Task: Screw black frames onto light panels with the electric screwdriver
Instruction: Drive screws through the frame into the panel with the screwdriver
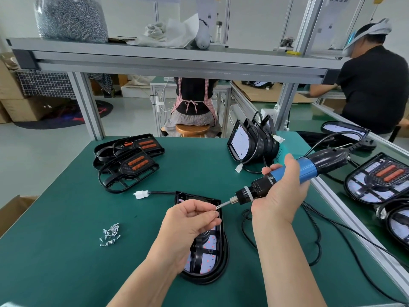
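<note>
Right hand (281,196) holds screwdriver (309,167); left hand (190,220) apparently pinches screw (216,209).

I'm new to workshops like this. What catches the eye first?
The blue and black electric screwdriver, gripped in the right hand at centre right, its bit meeting a small silver screw pinched by the left hand. Beneath them a black-framed light panel lies on the green bench, a heap of loose silver screws to its left.

Green table (66,273) bears frames (128,171), screws (110,234), light panel (205,258)
</note>
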